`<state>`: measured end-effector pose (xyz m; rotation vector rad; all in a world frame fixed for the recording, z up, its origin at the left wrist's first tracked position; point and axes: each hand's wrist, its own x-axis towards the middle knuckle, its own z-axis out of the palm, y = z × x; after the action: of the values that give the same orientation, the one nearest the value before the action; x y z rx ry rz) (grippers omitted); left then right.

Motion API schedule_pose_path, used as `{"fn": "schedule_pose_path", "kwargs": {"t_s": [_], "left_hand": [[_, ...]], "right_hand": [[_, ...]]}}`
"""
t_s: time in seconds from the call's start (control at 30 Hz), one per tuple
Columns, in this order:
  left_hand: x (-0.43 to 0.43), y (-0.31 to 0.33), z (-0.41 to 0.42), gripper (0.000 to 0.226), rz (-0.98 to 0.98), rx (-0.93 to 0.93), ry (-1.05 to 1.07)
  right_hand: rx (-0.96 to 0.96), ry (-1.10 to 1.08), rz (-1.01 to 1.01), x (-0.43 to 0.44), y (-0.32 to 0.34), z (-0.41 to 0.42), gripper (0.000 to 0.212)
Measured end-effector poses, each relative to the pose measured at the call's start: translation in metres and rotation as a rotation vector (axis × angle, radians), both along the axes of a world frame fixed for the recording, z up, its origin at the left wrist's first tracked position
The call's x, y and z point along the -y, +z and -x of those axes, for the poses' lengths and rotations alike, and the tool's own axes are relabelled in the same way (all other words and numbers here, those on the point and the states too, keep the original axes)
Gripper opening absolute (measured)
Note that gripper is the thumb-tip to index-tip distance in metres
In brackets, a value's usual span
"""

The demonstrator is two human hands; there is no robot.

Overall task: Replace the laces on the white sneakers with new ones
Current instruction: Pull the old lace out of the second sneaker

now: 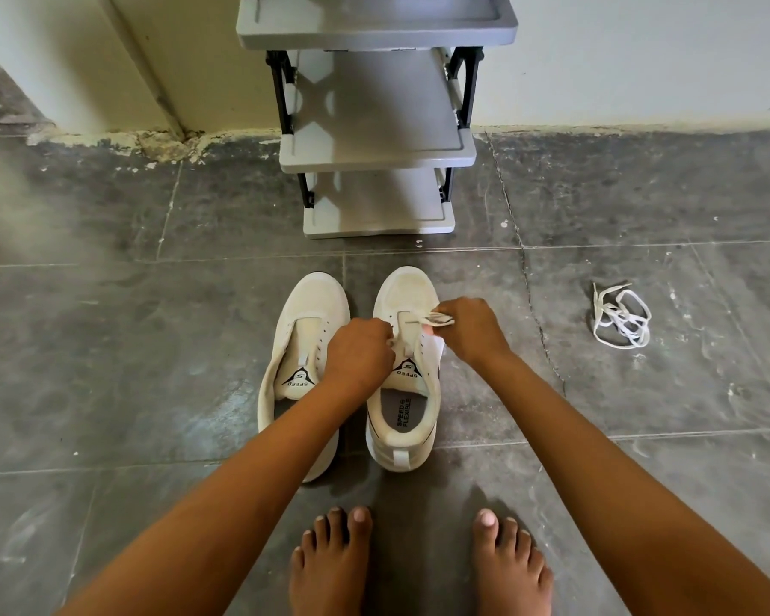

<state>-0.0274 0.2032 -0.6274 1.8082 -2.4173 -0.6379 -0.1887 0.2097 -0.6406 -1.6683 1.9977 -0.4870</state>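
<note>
Two white sneakers stand side by side on the dark tiled floor, toes pointing away from me. The left sneaker (pixel 301 349) has bare eyelets and no lace. A white lace (pixel 412 321) crosses the lowest eyelets of the right sneaker (pixel 407 393). My right hand (pixel 470 329) pinches a bunched part of that lace at the shoe's right edge. My left hand (pixel 359 353) is curled over the left row of eyelets; what its fingers hold is hidden. A loose white lace (pixel 621 315) lies tangled on the floor to the right.
A grey shoe rack (pixel 374 148) with several shelves stands against the wall just beyond the sneakers. My bare feet (pixel 419 562) are on the floor right behind the shoes. Open tiled floor spreads to both sides.
</note>
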Motion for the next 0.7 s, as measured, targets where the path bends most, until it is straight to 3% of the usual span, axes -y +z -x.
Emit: {"fn": "schedule_pose_path", "kwargs": {"t_s": [0.1, 0.27, 0.37, 0.53, 0.63, 0.7], "left_hand": [[-0.001, 0.001, 0.000, 0.016, -0.005, 0.005, -0.011], [-0.001, 0.001, -0.001, 0.017, -0.010, -0.003, -0.004], [-0.002, 0.001, -0.003, 0.018, 0.006, -0.001, 0.036], [-0.006, 0.004, -0.004, 0.016, 0.058, 0.026, 0.041], [-0.006, 0.007, -0.005, 0.016, 0.052, 0.024, 0.060], [-0.004, 0.008, -0.005, 0.016, 0.045, 0.034, 0.056]], "right_hand": [[-0.107, 0.011, -0.045, 0.004, -0.003, 0.001, 0.013], [-0.063, -0.002, -0.098, 0.013, -0.004, 0.002, 0.021], [0.175, -0.167, -0.117, 0.011, -0.008, -0.003, 0.015], [0.624, -0.496, -0.174, 0.006, -0.013, -0.006, 0.028], [0.731, -0.540, -0.188, 0.001, -0.011, -0.007, 0.031], [0.628, -0.463, -0.138, 0.001, -0.011, -0.006, 0.024]]}}
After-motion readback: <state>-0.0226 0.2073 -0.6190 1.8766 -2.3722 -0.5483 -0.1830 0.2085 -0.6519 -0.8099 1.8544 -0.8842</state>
